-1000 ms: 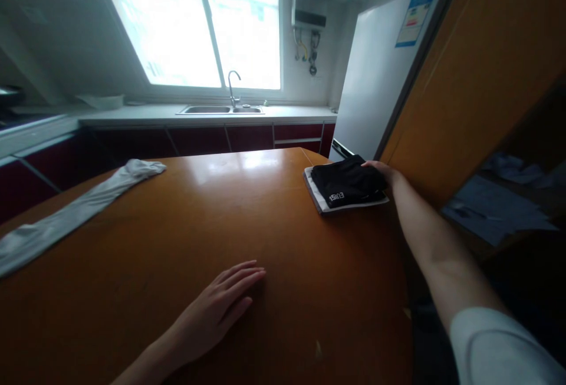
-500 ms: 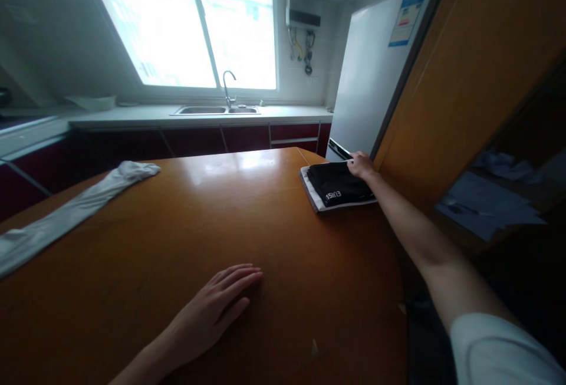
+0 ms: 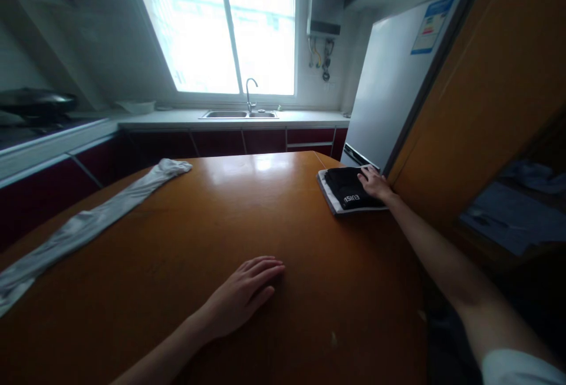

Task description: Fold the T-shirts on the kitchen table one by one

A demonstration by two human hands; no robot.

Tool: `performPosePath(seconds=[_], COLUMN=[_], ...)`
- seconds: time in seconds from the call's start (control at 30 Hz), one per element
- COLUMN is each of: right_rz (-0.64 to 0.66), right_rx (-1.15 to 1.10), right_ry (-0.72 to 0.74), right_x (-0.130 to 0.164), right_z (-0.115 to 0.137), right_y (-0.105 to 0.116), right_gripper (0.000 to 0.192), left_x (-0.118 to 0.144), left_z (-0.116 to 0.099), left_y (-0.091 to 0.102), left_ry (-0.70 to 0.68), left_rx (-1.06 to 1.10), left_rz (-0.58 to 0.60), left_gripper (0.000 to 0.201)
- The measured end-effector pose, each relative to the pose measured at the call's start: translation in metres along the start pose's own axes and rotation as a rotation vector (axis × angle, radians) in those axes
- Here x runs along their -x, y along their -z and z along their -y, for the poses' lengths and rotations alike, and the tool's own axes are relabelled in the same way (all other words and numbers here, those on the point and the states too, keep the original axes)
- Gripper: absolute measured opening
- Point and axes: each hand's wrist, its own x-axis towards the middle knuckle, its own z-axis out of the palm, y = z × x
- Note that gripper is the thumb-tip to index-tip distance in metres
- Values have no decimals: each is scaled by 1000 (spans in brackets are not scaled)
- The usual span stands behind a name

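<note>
A folded black garment (image 3: 346,189) with white lettering lies on a folded grey-white piece at the far right corner of the wooden table (image 3: 230,220). My right hand (image 3: 374,183) rests flat on top of the black garment, arm stretched out. My left hand (image 3: 245,295) lies palm down on the bare tabletop near me, fingers apart, holding nothing. A long pale grey garment (image 3: 92,223) stretches along the table's left side.
A white fridge (image 3: 398,84) stands just behind the table's far right corner, with a wooden cabinet (image 3: 486,96) beside it. A counter with a sink and tap (image 3: 247,108) runs under the window. Papers (image 3: 513,214) lie on a shelf at right.
My right hand has moved from the far edge of the folded black garment onto its top. The view has shifted a little; my left hand stays flat on the table.
</note>
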Motion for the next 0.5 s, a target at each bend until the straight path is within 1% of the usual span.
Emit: performPosePath(seconds=[0.07, 0.1, 0.13, 0.2, 0.27, 0.3, 0.33, 0.4, 0.5], right_rz=[31, 8, -48, -227, -383, -410, -408, -345, -220], right_rx=[-18, -33, -55, -122, -206, -245, -285, -363, -458], right_ry=[-5, 3, 20, 58, 106, 142, 193, 326, 501], right_x=[13, 17, 22, 29, 40, 47, 56, 78, 113], right_z=[-1, 1, 5, 21, 49, 67, 86, 125, 180], right_y=[3, 6, 11, 23, 32, 33, 30, 18, -16], right_gripper=[56, 55, 54, 54, 55, 55, 54, 51, 48], left_x=[0, 0, 0, 0, 0, 0, 0, 0, 1], left_z=[-1, -2, -3, -4, -6, -8, -9, -13, -16], left_y=[1, 1, 1, 2, 1, 1, 1, 1, 0], left_ry=[1, 4, 5, 1, -14, -22, -31, -51, -84], left_rx=[7, 9, 11, 16, 20, 22, 23, 26, 34], left_rz=[8, 13, 17, 17, 9, 3, -3, -13, -18], left_gripper=[42, 41, 41, 41, 41, 40, 40, 39, 38])
